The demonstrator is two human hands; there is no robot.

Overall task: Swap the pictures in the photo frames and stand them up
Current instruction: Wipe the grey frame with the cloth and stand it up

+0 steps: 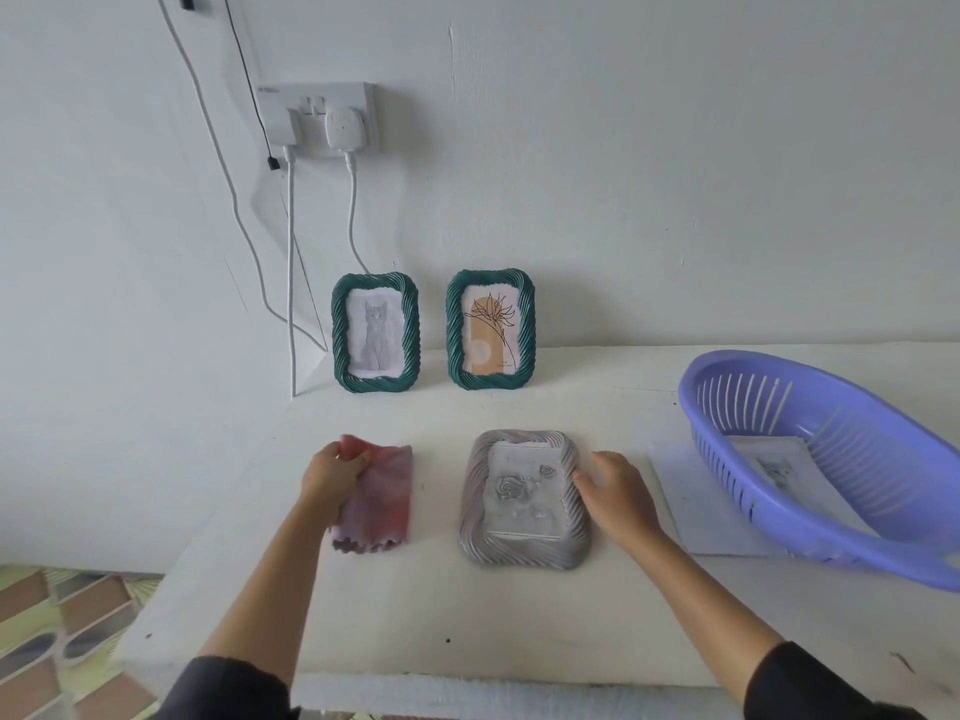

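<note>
Two green twisted-rim frames stand upright against the wall: the left frame shows a grey cat, the right frame a line-drawn flower on tan shapes. A grey frame with a rose picture lies flat, face up, on the white table. My right hand rests with its fingertips touching this frame's right rim. My left hand grips the top corner of a pink-red cloth lying to the left of the grey frame.
A purple slotted basket sits tilted at the right, over a sheet of paper, with another printed picture inside it. Wall socket with plugs and hanging cables is above left. The table's left edge drops to a patterned floor.
</note>
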